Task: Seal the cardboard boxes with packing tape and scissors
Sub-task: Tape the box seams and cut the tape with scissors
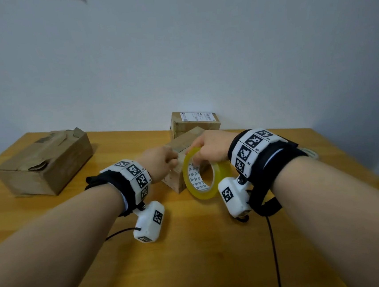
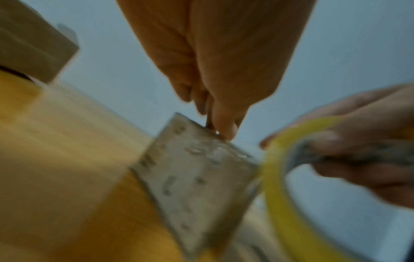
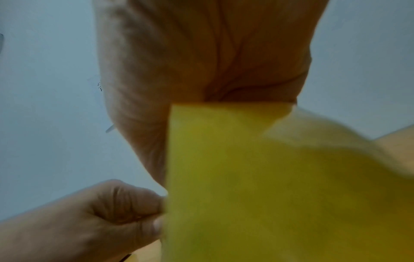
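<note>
Both forearms reach in from six o'clock over the wooden table (image 1: 194, 247), each wrist wearing a marker-covered band. At centre the right hand (image 1: 209, 145) grips the top of the upright yellow tape roll (image 1: 206, 173), fingers curled through its core, while the left hand (image 1: 160, 161), just at nine o'clock of the roll, pinches the tape's free end against the top edge of the small cardboard box (image 1: 181, 160) behind the roll. A larger torn box (image 1: 44, 164) sits at ten o'clock, well apart, and a labelled box (image 1: 194, 122) stands at twelve o'clock against the wall.
</note>
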Demonstrator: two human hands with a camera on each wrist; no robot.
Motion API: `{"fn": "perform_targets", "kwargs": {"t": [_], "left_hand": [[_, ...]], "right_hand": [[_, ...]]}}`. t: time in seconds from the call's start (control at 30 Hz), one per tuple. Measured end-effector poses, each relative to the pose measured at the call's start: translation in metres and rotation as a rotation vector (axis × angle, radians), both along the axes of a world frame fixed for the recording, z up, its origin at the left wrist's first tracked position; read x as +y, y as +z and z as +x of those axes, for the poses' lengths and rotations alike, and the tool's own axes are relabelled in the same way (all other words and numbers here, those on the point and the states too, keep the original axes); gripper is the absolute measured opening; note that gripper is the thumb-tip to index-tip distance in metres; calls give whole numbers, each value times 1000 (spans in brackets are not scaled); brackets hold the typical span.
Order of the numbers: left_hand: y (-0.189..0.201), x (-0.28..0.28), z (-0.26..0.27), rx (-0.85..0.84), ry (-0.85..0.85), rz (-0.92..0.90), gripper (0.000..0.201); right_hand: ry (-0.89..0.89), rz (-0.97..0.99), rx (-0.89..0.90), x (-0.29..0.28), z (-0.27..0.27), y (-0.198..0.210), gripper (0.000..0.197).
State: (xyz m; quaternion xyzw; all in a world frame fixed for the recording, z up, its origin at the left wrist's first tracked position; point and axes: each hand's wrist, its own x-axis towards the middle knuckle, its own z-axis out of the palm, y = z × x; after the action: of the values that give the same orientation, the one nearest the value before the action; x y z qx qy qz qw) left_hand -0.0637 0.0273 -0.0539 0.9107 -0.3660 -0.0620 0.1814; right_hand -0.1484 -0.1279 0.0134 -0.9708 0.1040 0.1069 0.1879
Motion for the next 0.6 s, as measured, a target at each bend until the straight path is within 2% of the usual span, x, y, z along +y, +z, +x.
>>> {"fn": "perform_targets", "kwargs": {"t": [0.03, 0.07, 0.13, 0.17, 0.2, 0.27, 0.33, 0.4, 0.43, 0.47, 0.5, 0.53, 0.6], "left_hand": [[0, -3, -6, 54, -7, -27, 36], [-2, -6, -9, 100, -11, -20, 51], [-5, -8, -12, 155, -18, 71, 97], [-7, -7, -12, 137, -28, 142, 111], [-8, -7, -12, 96, -35, 196, 116], [-9, -6, -7, 32, -30, 194, 104], [-7, -6, -1, -6, -41, 189, 85], [-3, -7, 7, -17, -65, 244, 78], [-3, -7, 11, -13, -79, 254, 77], [-4, -7, 15, -5, -91, 247, 75], [-6, -8, 18, 4, -103, 228, 75], [-9, -9, 21, 7, -116, 205, 74], [-12, -13, 23, -7, -142, 184, 74]], "right_hand": [[-4, 3, 0, 0, -1, -1, 30], [-2, 0, -1, 0, -1, -2, 31], [14, -18, 9, -1, -3, -3, 31], [29, -38, 17, -1, -4, -3, 34], [42, -58, 31, -2, -3, -4, 40], [34, 28, 77, -5, -4, -8, 54], [-45, 287, 90, -9, -7, -12, 61], [-212, 574, 68, -17, -13, -13, 54], [-298, 622, 55, -24, -15, -13, 49], [-372, 601, 33, -33, -16, -16, 47], [-427, 492, 18, -43, -19, -20, 41], [-457, 347, 10, -56, -21, -26, 35], [-434, 71, 49, -75, -28, -38, 37]]}}
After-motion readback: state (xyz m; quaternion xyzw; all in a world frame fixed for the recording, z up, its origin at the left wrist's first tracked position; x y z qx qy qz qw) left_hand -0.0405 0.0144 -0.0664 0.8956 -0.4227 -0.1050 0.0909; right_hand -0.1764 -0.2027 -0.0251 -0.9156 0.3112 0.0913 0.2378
